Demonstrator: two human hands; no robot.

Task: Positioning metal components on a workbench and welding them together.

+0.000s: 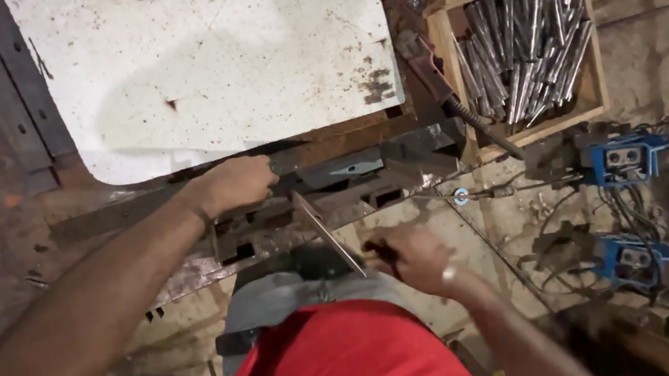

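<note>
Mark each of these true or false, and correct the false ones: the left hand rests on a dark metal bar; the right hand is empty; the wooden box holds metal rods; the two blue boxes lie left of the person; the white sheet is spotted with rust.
1. The left hand rests on a dark metal bar. True.
2. The right hand is empty. False: it grips a flat metal strip.
3. The wooden box holds metal rods. True.
4. The two blue boxes lie left of the person. False: both sit on the right.
5. The white sheet is spotted with rust. True.
</note>
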